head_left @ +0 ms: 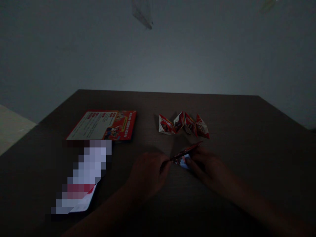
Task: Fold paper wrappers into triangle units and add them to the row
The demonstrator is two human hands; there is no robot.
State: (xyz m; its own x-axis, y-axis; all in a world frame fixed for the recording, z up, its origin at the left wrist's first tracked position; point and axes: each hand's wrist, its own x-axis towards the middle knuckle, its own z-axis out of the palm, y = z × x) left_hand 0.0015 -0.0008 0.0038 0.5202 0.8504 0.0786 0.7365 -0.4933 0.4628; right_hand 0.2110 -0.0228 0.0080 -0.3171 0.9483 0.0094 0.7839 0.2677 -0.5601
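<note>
Between my two hands is a piece of folded printed paper (184, 161), dark red on its upper flap and pale below. My left hand (150, 171) pinches its left corner, with the fingers closed. My right hand (207, 164) grips the right side, the thumb on the pale face and the fingers behind the red flap. Just beyond the hands, several folded red-and-white paper pieces (168, 125) stand in a row on the table. Dim light hides the finer folds.
A brown table (234, 115) meets a grey wall (197, 49) at the back. At left lies a red printed flat box or booklet (98, 126). Nearer me, a lit phone (85, 200), mostly blurred out, lies beside my left forearm.
</note>
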